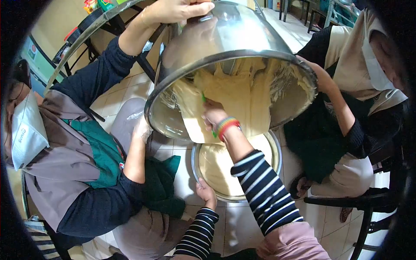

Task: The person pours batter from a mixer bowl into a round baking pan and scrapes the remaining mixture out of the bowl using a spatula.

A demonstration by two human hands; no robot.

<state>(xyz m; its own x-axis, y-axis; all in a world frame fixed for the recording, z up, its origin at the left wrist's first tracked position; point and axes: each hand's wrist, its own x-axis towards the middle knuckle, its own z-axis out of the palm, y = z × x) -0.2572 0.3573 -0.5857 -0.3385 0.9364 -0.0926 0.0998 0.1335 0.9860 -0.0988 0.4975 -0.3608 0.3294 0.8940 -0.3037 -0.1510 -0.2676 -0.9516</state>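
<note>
A large steel mixing bowl (216,39) is tipped toward me, and thick pale batter (251,106) slides over its lip. My right hand (215,115), with a rainbow bracelet at the wrist, reaches into its mouth, closed around a green-handled spatula (214,134). The spatula's far end is hidden at the batter. Below stands a wide metal basin (193,167) holding more batter. My left hand (206,194) grips the near left side of that basin's rim, thumb on top.
A masked person at left steadies the tipped bowl with one hand (184,11); their other hand (141,129) wears clear plastic. Another masked person's hand (318,76) supports its right side. A dark chair (342,201) stands at right on the tiled floor (312,216).
</note>
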